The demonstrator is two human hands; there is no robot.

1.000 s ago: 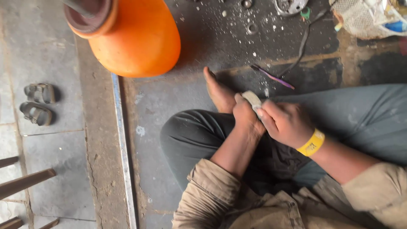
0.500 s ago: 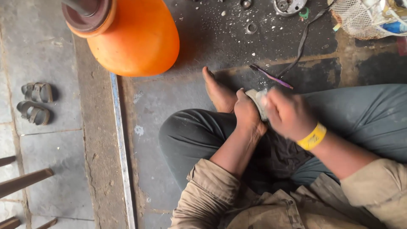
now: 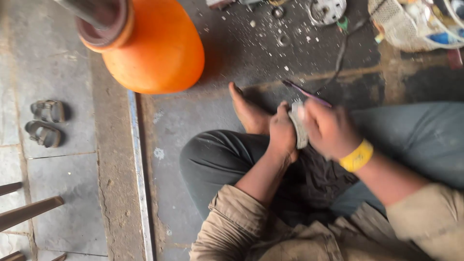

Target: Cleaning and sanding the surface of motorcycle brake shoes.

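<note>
Gripping a small flat grey pad between them, the left hand and right hand close on it above the crossed legs — it looks light, thin and stiff, best pinched by its edges — near a purple-handled tool on the floor.

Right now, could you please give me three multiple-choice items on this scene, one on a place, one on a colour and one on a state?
1. Where do the sandals lie?
A. On the floor at the left
B. On the person's lap
C. Inside the mesh bag

2. What colour is the wristband?
A. Blue
B. Yellow
C. White

3. How is the small pale object held?
A. Lying loose on the floor
B. By the left hand alone
C. Between both hands

Answers: 1 A, the pair sits on the floor far left. 2 B, it shows yellow. 3 C, the left hand and the right hand both grip it.
</note>
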